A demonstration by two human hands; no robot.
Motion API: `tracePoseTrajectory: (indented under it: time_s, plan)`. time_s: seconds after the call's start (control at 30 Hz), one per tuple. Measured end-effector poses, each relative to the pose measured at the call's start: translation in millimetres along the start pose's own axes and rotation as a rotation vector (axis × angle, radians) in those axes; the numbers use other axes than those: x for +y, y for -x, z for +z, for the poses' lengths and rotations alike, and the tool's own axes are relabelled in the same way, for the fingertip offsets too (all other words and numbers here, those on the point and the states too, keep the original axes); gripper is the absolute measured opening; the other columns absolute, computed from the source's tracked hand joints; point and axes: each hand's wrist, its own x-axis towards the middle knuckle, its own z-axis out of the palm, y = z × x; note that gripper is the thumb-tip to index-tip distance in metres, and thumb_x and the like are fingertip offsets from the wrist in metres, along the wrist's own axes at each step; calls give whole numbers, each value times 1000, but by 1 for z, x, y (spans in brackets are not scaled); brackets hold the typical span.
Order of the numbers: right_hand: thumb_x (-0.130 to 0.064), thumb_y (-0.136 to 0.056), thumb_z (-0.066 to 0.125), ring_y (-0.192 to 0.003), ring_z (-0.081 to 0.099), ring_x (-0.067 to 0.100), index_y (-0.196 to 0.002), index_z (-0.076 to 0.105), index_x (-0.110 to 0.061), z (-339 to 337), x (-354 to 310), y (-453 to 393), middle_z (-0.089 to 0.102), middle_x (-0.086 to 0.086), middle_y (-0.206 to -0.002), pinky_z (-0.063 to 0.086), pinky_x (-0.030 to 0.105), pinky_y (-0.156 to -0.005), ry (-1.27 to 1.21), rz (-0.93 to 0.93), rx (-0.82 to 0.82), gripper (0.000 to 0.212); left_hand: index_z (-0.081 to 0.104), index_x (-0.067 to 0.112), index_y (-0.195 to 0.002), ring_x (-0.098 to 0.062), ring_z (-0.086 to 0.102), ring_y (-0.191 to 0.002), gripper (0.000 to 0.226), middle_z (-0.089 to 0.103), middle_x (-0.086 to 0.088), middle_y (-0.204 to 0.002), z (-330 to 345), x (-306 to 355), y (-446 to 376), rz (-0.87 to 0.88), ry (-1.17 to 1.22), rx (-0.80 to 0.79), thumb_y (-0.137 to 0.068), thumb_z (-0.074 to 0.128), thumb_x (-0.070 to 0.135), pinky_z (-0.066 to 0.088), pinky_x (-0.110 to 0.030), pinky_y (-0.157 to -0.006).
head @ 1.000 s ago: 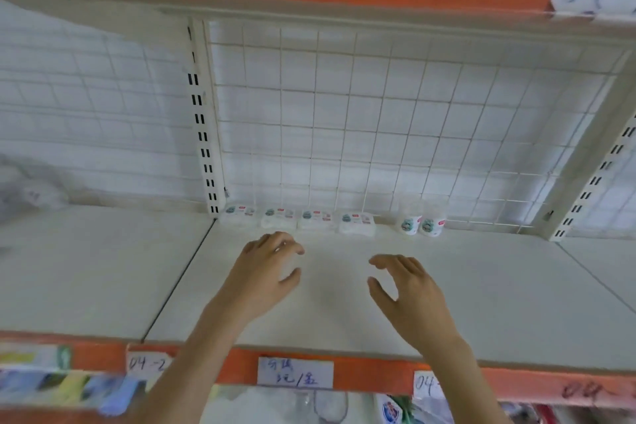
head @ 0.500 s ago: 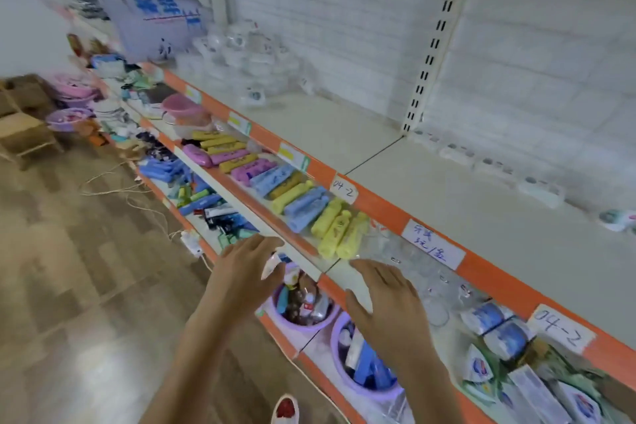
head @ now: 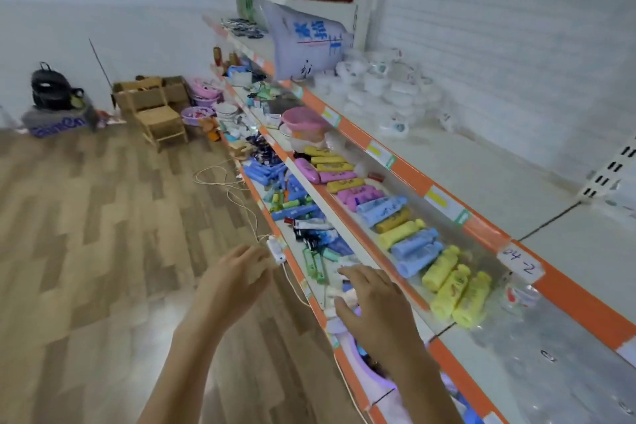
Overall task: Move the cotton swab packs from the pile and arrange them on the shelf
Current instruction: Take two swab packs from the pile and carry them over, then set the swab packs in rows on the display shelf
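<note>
Far left: black backpack point(head: 51, 86) on a grey box against the wall, then a small wooden chair point(head: 160, 115) on the wood-pattern floor point(head: 86, 217). Low centre: left hand point(head: 237, 280) over the floor, fingers loosely spread, holding nothing; just right of its fingertips a white power adapter point(head: 276, 251) on a thin cord. Right hand point(head: 373, 306) beside it, apart from the left, fingers spread and relaxed, hovering over the lower shelf edge, also holding nothing. Further right: rows of yellow, blue and pink bottles point(head: 406, 227) lying on their sides on the middle tier. Upper right: pile of cotton swab packs point(head: 382, 86) heaped on the white shelf point(head: 488, 179) behind the orange rail, beside a large printed bag point(head: 306, 41). Packs blurred and jumbled, so long axis and facing impossible to make out. Far right shelf bay cut off by the frame edge.
</note>
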Motion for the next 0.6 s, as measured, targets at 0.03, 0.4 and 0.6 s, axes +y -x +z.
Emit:
tracePoseTrajectory:
  time_s: [0.03,0.4,0.6]
  plan:
    - [-40,-89,43,-116,44,11,-128,48,-25,5,-7,-19,50,-9,-128,35,22,-93,-13,-7,2,42,64,22,-100,-17,61,-83,34,61,8,-92,-4,-11,-15,2,5,-7,-76,45,37,46,-29,-62]
    - [-41,-88,47,-113,48,9,-122,53,-27,55,-31,-176,53,-13,-122,39,24,-92,-58,153,46,37,61,26,-108,-11,58,-92,22,57,13,-100,-14,-109,-180,144,22,-99,-87,56,27,40,-22,-68]
    - [-39,-90,49,-111,47,4,-121,52,-31,48,11,-250,51,-18,-119,38,18,-87,-29,244,125,32,58,28,-114,-6,58,-92,25,56,14,-109,14,-115,-283,303,27,-204,-89,53,31,41,-18,-70]
